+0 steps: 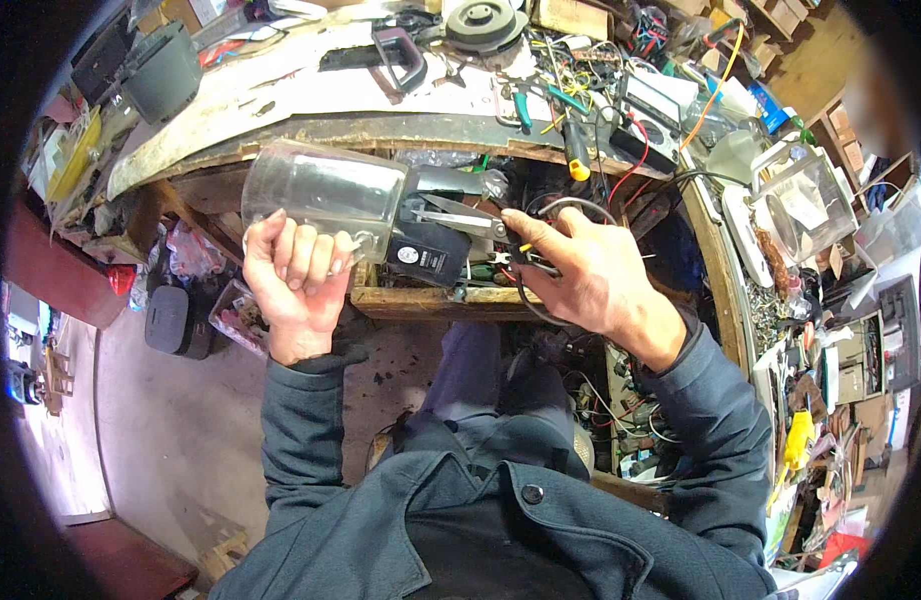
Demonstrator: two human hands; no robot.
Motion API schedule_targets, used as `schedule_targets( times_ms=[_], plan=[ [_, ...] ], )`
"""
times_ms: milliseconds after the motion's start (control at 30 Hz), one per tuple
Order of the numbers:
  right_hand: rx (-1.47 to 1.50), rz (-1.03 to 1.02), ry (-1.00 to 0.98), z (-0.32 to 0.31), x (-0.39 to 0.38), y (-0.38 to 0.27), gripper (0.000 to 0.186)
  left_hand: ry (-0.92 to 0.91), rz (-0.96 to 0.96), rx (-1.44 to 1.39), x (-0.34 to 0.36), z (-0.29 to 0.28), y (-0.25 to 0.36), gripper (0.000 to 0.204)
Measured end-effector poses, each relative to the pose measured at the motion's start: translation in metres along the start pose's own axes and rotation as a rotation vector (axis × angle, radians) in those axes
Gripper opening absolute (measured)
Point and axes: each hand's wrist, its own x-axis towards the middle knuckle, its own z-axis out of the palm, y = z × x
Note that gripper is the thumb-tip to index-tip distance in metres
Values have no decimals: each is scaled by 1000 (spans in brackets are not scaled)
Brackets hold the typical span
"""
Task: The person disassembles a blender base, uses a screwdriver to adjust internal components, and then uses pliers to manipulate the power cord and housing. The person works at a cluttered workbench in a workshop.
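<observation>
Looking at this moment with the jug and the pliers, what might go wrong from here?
The left hand holds the clear blender jug by its handle alone, tilted in the air; it may twist or drop. The right hand works pliers at the jug's black base; a slip might nick the black cable looped there.

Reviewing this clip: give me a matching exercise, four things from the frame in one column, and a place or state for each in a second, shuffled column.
Things:
1. clear jug
2. pliers
3. yellow-handled screwdriver
4. black disc

Places or states:
A. lying at the workbench's front edge
B. held by its handle in the left hand
C. at the far edge of the bench top
D. gripped in the right hand, tips at the jug's black base

Pairs: 1-B, 2-D, 3-A, 4-C
</observation>
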Motion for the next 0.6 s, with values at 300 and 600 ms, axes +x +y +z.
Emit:
schedule_targets(
  times_ms=[300,600],
  plan=[
    [-101,-3,-39,15,10,-6,60,63,23,-74,-5,-9,8,55],
    [71,148,22,33,2,-9,64,26,12,-35,2,-4,4,54]
  ],
)
